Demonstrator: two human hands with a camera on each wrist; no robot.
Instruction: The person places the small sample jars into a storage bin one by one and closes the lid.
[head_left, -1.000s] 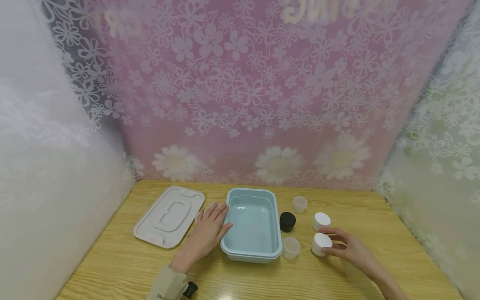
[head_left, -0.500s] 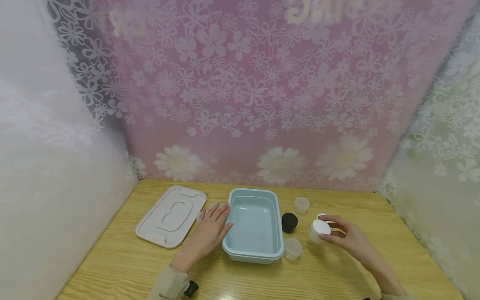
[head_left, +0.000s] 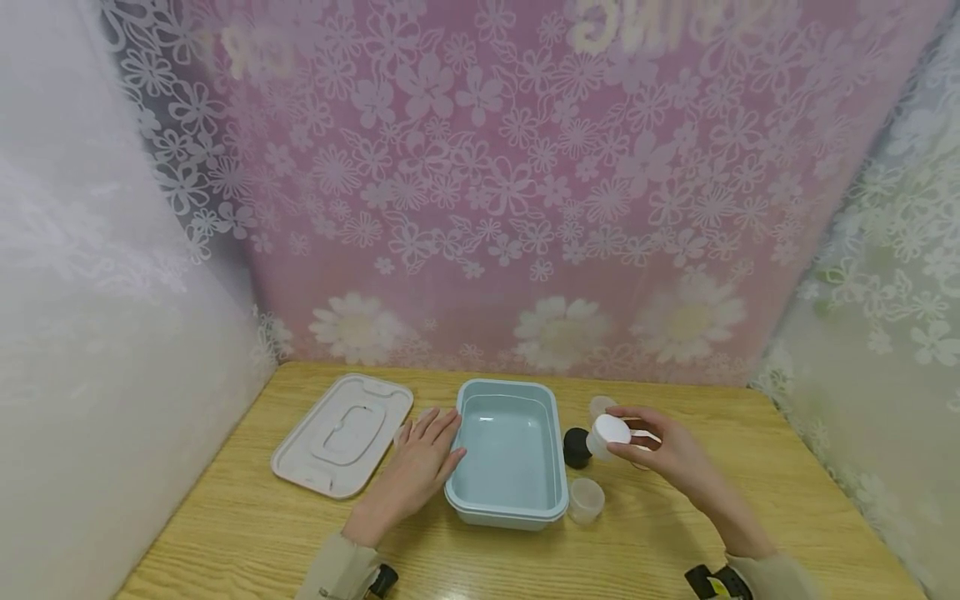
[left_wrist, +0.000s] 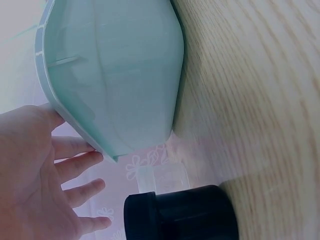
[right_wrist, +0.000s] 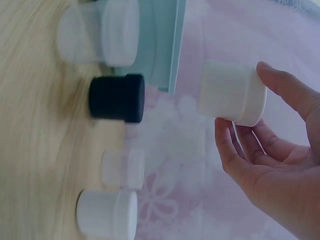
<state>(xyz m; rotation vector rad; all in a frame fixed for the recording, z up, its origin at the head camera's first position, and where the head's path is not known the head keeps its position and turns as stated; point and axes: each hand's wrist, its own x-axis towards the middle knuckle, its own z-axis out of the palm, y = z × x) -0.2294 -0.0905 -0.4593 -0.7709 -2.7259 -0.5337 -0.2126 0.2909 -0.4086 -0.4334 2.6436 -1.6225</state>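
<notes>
A light blue plastic tub (head_left: 506, 512) stands open in mid-table, nothing inside it. My left hand (head_left: 416, 471) rests on its left rim, fingers fairly straight and spread, as the left wrist view shows too. A white lidded jar (right_wrist: 232, 92) is pinched between the thumb and fingers of my right hand (head_left: 671, 454), raised off the table and tilted near the tub's right side. Below it stand a black jar (head_left: 576, 448) and two translucent jars, one in front (head_left: 586, 500), one behind (head_left: 602, 405). My right hand mostly hides a second white jar (right_wrist: 106, 214) in the head view.
Left of the tub lies a pale flat lid (head_left: 341, 437). Another black jar (left_wrist: 182, 215) and a translucent jar (left_wrist: 165, 177) stand on that side, largely covered by my left hand in the head view. A floral curtain (head_left: 510, 208) hangs behind the wooden table (head_left: 247, 517).
My right hand has lifted the front white jar off the table and carried it left and back, towards the tub. My left hand has stayed on the rim.
</notes>
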